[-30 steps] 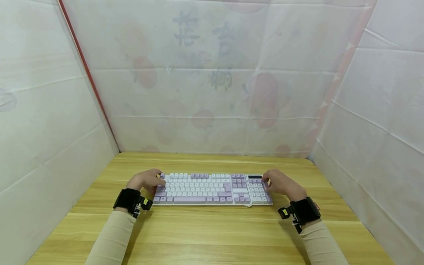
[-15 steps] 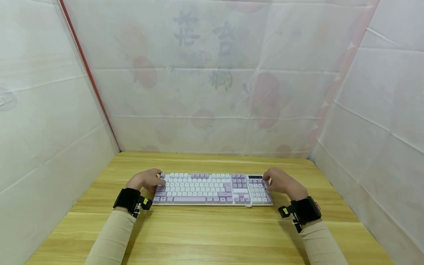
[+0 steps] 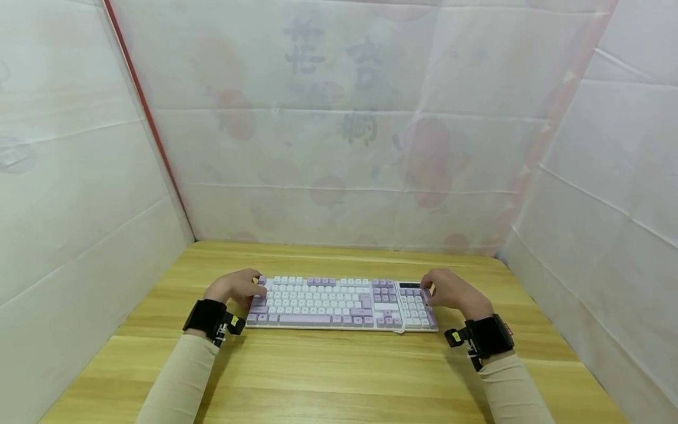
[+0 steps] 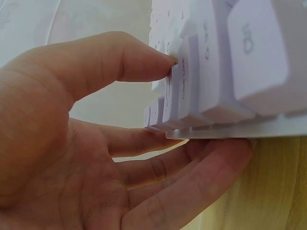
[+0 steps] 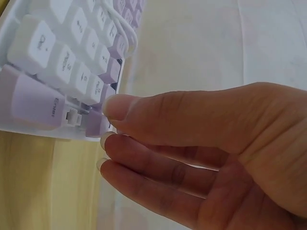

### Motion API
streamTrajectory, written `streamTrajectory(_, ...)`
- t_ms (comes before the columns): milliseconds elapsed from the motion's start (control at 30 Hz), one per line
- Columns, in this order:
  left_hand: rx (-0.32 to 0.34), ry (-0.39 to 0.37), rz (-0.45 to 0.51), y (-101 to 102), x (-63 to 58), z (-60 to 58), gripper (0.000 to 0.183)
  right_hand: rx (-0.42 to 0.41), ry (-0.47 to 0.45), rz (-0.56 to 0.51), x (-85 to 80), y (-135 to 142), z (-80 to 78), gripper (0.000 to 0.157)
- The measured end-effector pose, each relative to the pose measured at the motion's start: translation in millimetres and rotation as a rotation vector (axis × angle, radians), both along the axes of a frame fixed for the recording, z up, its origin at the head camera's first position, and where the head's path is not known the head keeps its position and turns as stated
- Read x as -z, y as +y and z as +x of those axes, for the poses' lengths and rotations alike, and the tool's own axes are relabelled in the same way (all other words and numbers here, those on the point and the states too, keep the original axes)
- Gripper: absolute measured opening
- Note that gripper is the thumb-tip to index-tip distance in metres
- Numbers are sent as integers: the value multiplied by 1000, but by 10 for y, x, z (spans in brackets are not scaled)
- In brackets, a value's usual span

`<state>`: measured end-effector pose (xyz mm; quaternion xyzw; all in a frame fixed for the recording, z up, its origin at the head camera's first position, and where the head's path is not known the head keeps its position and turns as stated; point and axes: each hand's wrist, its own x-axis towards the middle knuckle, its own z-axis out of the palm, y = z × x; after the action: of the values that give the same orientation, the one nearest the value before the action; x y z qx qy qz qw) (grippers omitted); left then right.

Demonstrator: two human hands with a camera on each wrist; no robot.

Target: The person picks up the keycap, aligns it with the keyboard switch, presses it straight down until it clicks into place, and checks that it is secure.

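A white and lilac computer keyboard [image 3: 312, 303] lies lengthwise across the table between both hands. My left hand [image 3: 235, 287] grips its left end, thumb on the edge keys and the other fingers under the base in the left wrist view. At the right end, my right hand [image 3: 450, 290] pinches the far corner, its thumb against a lilac key [image 5: 96, 123] and its fingertips right at the edge. Beside the Enter key [image 5: 38, 103], one keycap is absent and a bare switch [image 5: 72, 117] shows. A white cable [image 3: 399, 309] runs folded over the keys.
The wooden table [image 3: 339, 377] extends in front of and behind the keyboard. White cloth walls [image 3: 339, 153] with faded red patches enclose its back and sides. A red strip [image 3: 143, 100] marks the left back corner. Each wrist wears a black camera band [image 3: 206, 318].
The head view has turned very slightly, shifting the scene a little. Both hands stay on the keyboard's ends, in almost the same pose.
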<state>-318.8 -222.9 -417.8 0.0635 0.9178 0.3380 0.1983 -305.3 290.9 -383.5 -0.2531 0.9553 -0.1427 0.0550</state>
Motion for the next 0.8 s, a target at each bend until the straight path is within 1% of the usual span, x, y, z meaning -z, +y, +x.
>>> streamTrajectory(133,-1,-11,0,1,4,-7,73,-11,6,-6,11,18,-21,19)
streamTrajectory(267,-4,-10,-1,-4,5,-10,73,12,-2,-11,18,46,-43,19)
streamTrajectory(333,5,-5,-7,-7,1,-10,72,27,-16,-17,22,57,-46,19)
streamTrajectory(500,8,-6,-7,-11,-8,-11,73,28,-21,-17,32,50,-40,20)
streamTrajectory(600,-5,-11,5,-8,-6,-12,74,38,-10,-6,36,32,-43,21)
streamTrajectory(800,4,-14,20,-16,0,-14,76,44,-17,-1,10,24,-31,24)
